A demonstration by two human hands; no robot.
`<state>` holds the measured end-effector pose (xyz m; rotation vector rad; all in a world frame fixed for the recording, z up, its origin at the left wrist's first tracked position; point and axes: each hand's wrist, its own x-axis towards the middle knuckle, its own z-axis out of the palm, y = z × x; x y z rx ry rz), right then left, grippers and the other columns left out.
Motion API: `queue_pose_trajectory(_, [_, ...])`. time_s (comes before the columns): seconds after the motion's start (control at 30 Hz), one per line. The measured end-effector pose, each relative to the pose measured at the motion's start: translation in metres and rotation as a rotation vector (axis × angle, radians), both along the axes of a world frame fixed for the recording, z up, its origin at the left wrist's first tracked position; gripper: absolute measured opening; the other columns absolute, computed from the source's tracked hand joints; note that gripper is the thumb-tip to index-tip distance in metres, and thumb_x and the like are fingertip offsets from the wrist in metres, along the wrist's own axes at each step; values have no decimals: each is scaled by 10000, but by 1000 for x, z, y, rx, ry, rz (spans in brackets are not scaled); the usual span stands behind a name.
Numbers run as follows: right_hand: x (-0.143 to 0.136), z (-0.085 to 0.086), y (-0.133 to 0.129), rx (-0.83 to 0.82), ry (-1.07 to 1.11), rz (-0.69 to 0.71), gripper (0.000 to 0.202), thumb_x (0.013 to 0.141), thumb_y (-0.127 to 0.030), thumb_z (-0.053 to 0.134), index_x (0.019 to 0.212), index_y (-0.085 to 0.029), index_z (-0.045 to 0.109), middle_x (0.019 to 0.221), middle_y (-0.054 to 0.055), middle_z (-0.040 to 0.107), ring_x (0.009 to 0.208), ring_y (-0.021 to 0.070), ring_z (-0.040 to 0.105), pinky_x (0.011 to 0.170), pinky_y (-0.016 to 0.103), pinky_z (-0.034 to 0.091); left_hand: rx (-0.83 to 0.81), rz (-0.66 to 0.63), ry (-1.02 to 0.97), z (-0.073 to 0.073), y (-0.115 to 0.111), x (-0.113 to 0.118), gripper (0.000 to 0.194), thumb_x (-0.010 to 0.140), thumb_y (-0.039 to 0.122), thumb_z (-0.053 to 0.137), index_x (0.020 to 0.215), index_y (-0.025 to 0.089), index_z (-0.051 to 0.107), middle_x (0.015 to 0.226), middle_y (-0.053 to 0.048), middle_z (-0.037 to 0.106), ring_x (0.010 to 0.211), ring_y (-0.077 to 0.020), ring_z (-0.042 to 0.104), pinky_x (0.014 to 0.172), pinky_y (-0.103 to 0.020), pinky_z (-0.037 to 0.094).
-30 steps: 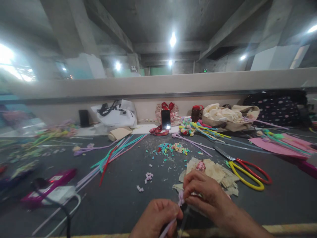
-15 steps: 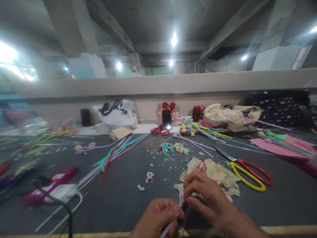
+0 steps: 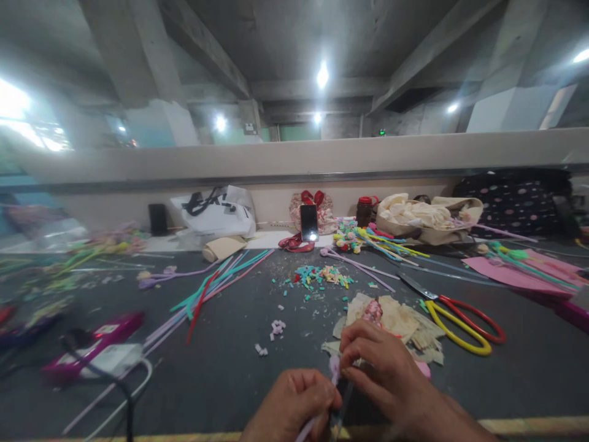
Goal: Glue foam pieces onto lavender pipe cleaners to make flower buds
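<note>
Near the table's front edge, my left hand [image 3: 297, 402] is closed around a lilac stem, whose lower end shows below the fingers. A pale lilac tuft [image 3: 335, 367] stands above that fist, between the two hands. My right hand [image 3: 384, 368] has its thumb and fingertips pinched together at the tuft's right side; what lies between them is too small to make out. Just behind the right hand is a pile of cream scraps [image 3: 396, 316] with a pink patterned piece [image 3: 372, 312] on it.
Scissors [image 3: 453, 313] with red and yellow handles lie at right. Small lilac bits [image 3: 277, 328] and teal bits [image 3: 308, 276] dot the dark table [image 3: 207, 380]. Colored stems [image 3: 197, 294] and a magenta device [image 3: 99, 344] with a cable are at left. A phone [image 3: 308, 222] stands at the back.
Both hands hold nearly the same pose at the lilac tuft. The view has shifted very slightly, and the right fingers have moved a little.
</note>
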<state>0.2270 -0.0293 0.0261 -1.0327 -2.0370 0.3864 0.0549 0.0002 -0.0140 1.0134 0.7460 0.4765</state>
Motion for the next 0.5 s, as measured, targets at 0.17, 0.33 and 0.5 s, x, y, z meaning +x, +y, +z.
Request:
queue_pose_trajectory(0.17, [8,3,0,-13,47,2,142,797,-203,509,824,-226,646,795,29,582,744,140,544,665,262,437,-59,23,-18,10,-1,-4,396,495,493,662,576,125,541,297,82,375,272,-14,231,344,-185,84])
queue_pose_trajectory(0.33, [17,4,2,-57,263,-120,164,803,-209,485,850,-218,643,836,42,602,814,171,551,727,283,432,-211,22,-214,18,-6,-11,273,595,381,642,613,130,535,328,96,338,272,-9,226,320,-154,109])
queue_pose_trajectory(0.5, [12,-3,4,-144,301,-146,134,793,-230,492,809,-210,623,754,19,596,746,156,554,668,248,423,-320,33,-395,22,-8,-15,217,643,321,627,609,125,541,342,94,324,285,-3,218,315,-122,116])
